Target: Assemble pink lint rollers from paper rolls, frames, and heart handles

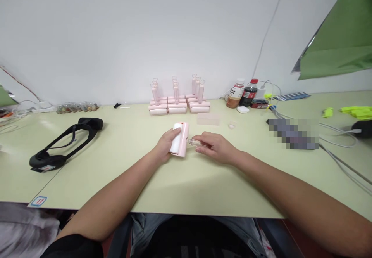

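Note:
My left hand (pixel 166 146) is wrapped round a lint roller head (pixel 183 139), a white sticky roll in a pink casing, held tilted just above the table. In my right hand (pixel 216 147) is a clear plastic handle (pixel 193 142). Its tip points at the side of the pink casing; whether the two touch I cannot tell. My fingers hide the handle's far end. Beyond my hands, a flat translucent pink cover (pixel 208 119) lies on the table, with a small clear pink piece (pixel 231 125) to its right.
Several pink lint rollers (pixel 177 108) with upright handles stand by the wall. Right of them are two drink bottles (pixel 235 94), a white box (pixel 243 109) and cables (pixel 337 128). A black headset (pixel 68 143) lies at left. A blurred-out object (pixel 293 134) lies at right.

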Demonstrator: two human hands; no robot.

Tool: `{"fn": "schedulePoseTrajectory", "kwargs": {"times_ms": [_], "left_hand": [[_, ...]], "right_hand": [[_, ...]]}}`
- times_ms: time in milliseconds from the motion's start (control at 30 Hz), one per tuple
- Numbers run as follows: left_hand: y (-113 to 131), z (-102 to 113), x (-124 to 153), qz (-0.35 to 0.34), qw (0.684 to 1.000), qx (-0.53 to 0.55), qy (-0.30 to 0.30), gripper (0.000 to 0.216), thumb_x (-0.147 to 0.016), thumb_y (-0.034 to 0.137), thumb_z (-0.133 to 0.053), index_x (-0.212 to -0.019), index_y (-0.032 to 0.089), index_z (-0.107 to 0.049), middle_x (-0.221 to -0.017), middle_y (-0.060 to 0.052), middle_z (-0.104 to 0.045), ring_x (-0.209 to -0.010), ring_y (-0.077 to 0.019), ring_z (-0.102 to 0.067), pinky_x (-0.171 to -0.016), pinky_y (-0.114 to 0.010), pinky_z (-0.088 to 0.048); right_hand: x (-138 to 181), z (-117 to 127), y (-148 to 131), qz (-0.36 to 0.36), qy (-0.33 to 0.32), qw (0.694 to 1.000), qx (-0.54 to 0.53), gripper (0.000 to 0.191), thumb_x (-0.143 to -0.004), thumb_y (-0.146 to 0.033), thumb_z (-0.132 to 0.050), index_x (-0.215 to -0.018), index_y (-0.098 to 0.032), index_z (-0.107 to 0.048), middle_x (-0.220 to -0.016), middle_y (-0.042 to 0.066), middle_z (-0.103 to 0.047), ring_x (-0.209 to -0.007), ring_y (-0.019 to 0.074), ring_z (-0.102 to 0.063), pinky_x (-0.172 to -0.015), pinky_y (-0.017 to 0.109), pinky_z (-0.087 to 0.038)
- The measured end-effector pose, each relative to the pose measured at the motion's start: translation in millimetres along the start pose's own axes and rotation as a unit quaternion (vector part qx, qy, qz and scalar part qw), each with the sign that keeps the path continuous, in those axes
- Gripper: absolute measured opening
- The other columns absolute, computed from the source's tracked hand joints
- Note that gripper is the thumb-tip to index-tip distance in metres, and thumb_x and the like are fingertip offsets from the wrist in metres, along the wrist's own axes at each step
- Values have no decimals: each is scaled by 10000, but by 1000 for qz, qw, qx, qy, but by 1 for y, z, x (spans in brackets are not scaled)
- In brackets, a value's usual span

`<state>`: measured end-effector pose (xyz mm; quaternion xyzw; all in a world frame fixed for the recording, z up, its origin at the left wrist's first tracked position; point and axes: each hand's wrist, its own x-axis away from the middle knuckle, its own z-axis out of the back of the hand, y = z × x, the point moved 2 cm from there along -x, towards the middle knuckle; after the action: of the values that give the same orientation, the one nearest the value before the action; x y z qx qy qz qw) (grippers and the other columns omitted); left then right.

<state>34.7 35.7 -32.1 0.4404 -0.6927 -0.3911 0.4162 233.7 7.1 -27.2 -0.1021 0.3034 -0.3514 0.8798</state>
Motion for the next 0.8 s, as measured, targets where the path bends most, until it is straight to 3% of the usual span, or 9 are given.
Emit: {"fn": "schedulePoseTrajectory", "kwargs": {"times_ms": [333, 467, 567, 800], "left_hand": [[-4, 1, -2, -21, 999, -22, -33, 447, -656, 483, -751, -929, 170, -587, -727, -4, -613, -630, -144, -546, -579, -247, -402], [-4, 1, -2, -31, 998, -44, -33, 452, -661, 502, -733, -937, 182, -574, -693, 15, -574, -590, -132, -509, -543, -238, -364], [-4, 1, -2, -49, 995, -71, -41, 437, -652, 477, -744, -924, 185, -565, -683, 32, -544, -589, -119, -487, -550, -233, -358], [-4, 0, 1, -56, 988, -132, -50, 454, -627, 354, -757, -991, 187, -543, -757, 25, -556, -642, -119, -493, -606, -242, -397]], "right_hand": [[2, 1, 1, -42, 15, 999, -14, 374, -920, -377, -531, -1236, -183, -582, -848, 39, -637, -561, 110, -494, -582, 258, -411], [2, 3, -3, -68, 12, 996, -60, 236, -867, -294, -575, -1073, -178, -588, -823, 17, -640, -527, 90, -479, -536, 236, -397], [1, 6, -5, -53, 30, 995, -75, 131, -840, -250, -588, -949, -185, -617, -802, 16, -638, -556, 95, -510, -550, 232, -413], [1, 7, -9, -20, 39, 997, -67, 151, -826, -205, -592, -963, -191, -654, -924, 60, -656, -630, 111, -558, -606, 248, -471]]}}
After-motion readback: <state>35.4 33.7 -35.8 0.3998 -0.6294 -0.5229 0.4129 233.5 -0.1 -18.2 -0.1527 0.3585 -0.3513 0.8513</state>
